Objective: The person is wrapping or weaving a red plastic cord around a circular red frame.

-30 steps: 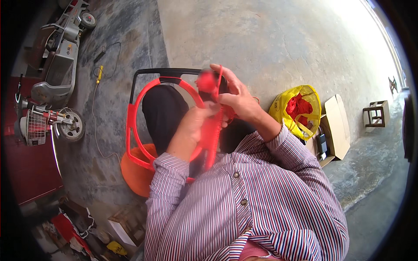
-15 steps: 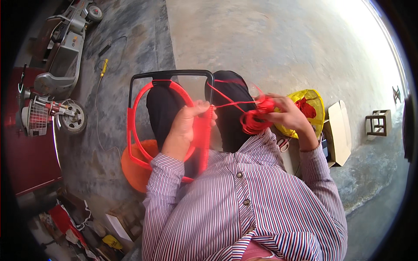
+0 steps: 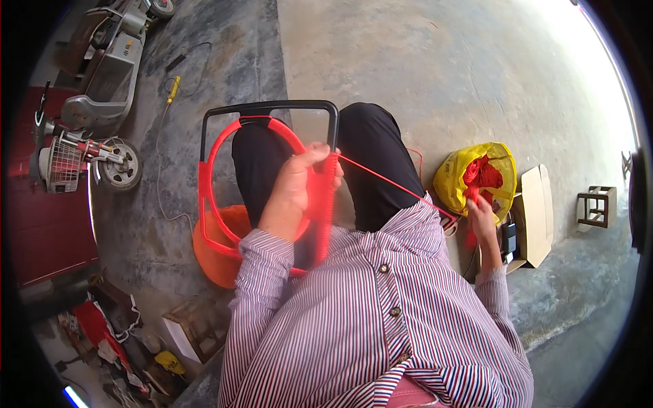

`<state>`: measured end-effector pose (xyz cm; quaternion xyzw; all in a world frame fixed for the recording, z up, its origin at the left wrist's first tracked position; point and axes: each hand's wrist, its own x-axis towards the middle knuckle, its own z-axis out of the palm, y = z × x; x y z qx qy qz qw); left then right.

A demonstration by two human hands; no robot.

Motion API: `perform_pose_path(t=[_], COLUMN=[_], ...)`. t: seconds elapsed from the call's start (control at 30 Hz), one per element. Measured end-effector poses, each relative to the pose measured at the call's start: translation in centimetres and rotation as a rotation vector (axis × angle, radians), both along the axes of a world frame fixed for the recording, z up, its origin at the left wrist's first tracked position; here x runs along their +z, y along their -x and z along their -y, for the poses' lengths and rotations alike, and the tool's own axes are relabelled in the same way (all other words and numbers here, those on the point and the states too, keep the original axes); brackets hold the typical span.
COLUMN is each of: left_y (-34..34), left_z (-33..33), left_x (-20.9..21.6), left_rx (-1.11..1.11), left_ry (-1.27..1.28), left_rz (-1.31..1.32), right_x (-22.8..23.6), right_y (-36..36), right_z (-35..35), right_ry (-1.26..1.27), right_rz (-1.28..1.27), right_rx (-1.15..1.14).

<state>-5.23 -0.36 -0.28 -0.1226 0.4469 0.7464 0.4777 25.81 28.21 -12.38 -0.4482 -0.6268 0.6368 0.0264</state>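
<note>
Evidently the frame is the stiff part here: a black and red loop, with a red ring inside it, that looks like light metal or plastic and would likely keep its shape in one hand. The cord looks soft, limp and nearly weightless, perhaps a little slippery, and its loose strands seem apt to tangle. The frame's straight sides appear the surest place to hold; the cord is best pinched close to where it leaves the frame, or gathered as a bunch.

The frame lies over the left knee, near the right knee, and its right side sits inside the grasp of the left hand, which wraps that bar just below the upper corner, thumb on top. Below the thumb, close red turns run down the bar, partly blurred. From there the cord slants tightly down and to the right, toward the right hand, though its last stretch is hard to follow.

The right hand, well apart from the frame, pinches red strands at the near rim of the yellow bag. A red bundle fills the bag's mouth, just beyond the fingers.
</note>
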Motion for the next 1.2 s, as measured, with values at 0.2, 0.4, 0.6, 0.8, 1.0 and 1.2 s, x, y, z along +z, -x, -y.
perform_pose_path(t=[0.2, 0.4, 0.6, 0.8, 1.0, 1.2], left_y=[-0.2, -1.9, -1.8, -1.2, -0.2, -0.6], left_z=[-0.2, -1.7, -1.6, -1.5, -1.4, -1.7], left_x=[-1.4, -1.2, -1.6, -1.4, -3.1, -3.0], left_rx=[-0.070, 0.134, 0.142, -0.062, -0.109, -0.083], left_ry=[-0.032, -0.055, -0.202, -0.236, -0.177, -0.137], left_rz=[-0.045, -0.363, -0.316, -0.152, -0.037, -0.045], right_x=[5.0, 13.9, 12.0, 11.3, 9.0, 9.0], right_y=[10.5, 22.5, 26.8, 22.4, 20.7, 20.5], right_z=[-1.3, 5.1, 8.8, 6.3, 8.7, 8.2], right_ry=[0.329, -0.595, -1.206, -0.781, -0.742, -0.226], right_rz=[-0.365, -0.450, -0.675, -0.646, -0.398, -0.660], right_rx=[-0.067, 0.582, 0.744, 0.229, 0.512, 0.194])
